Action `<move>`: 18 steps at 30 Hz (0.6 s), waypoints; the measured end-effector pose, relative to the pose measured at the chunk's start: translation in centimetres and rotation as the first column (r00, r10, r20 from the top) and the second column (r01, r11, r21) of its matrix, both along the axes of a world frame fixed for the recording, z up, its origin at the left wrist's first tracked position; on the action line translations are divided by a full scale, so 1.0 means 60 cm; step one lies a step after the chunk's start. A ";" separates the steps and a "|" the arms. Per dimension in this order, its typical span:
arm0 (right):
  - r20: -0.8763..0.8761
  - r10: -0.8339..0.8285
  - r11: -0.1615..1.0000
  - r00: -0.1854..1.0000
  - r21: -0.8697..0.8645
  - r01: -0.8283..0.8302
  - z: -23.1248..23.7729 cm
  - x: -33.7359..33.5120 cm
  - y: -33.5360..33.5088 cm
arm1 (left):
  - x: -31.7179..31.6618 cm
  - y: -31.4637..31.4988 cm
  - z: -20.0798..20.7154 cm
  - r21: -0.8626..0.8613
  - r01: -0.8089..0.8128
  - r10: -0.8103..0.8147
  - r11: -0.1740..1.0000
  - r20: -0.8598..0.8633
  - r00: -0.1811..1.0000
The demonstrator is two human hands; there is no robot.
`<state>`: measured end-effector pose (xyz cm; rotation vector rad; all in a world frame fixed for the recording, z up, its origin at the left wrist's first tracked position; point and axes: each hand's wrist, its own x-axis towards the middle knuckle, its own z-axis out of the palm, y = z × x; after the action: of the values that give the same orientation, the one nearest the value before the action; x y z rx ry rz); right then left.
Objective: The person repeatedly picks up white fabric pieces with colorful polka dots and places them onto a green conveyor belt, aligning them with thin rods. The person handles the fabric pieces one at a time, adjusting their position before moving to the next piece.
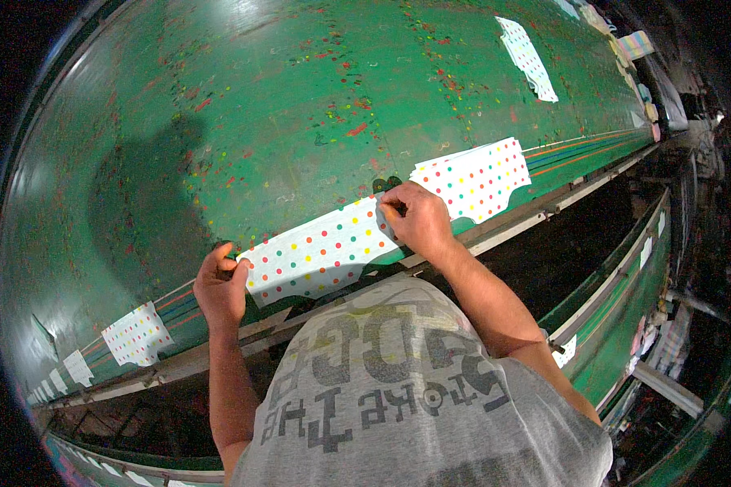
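A white cut fabric piece [321,252] with red, yellow and green dots lies along the near edge of the green table. My left hand [220,294] is at its left end, thumb and fingers curled together on the corner. At the right end, my right hand [421,217] pinches the upper corner between thumb and fingers. Just right of that hand lies a small stack of matching dotted pieces [481,180], their edges slightly fanned.
The long green table [284,105] is speckled with coloured paint spots. Another dotted piece [528,58] lies at the far right, and a further one [138,334] rests at the left near edge. A metal rail [536,213] runs along the near side; a second green table [625,325] stands behind at right.
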<state>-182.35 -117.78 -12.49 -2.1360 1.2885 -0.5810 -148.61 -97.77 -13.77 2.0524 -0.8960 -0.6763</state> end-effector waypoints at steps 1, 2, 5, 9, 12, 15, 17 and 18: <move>-0.010 -0.002 1.000 1.000 0.001 0.002 0.002 0.000 -0.001 | 0.000 0.001 -0.001 -0.001 0.002 -0.002 1.000 0.004 1.000; -0.019 -0.004 1.000 1.000 0.001 0.004 0.003 0.001 -0.002 | 0.001 0.002 -0.001 -0.010 -0.022 0.022 1.000 -0.064 0.998; -0.032 -0.023 0.998 0.999 0.053 0.024 0.005 0.002 -0.006 | 0.000 0.003 -0.002 0.010 -0.059 0.060 0.998 -0.127 0.990; -0.006 -0.017 0.998 1.000 0.063 0.017 0.002 0.002 -0.012 | 0.003 0.005 -0.005 0.021 0.010 -0.010 1.000 0.017 1.000; -0.026 0.009 0.995 1.000 0.104 -0.006 0.001 0.004 -0.017 | 0.005 0.010 -0.008 0.085 0.023 -0.035 0.996 0.141 0.989; -0.016 0.005 0.993 1.000 0.119 -0.003 0.003 0.005 -0.016 | 0.004 0.011 -0.010 -0.007 0.046 -0.044 0.999 0.177 0.983; -0.027 -0.004 0.992 1.000 0.124 0.007 0.004 0.006 -0.016 | -0.001 0.010 -0.010 0.000 -0.004 0.004 1.000 0.073 0.997; -0.018 0.002 0.991 1.000 0.136 0.000 0.004 0.006 -0.016 | -0.002 0.010 -0.009 0.005 -0.003 0.002 1.000 0.097 0.995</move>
<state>-181.97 -118.74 -12.24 -2.0341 1.2989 -0.4607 -148.71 -97.15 -14.31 2.1056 -0.9474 -0.5817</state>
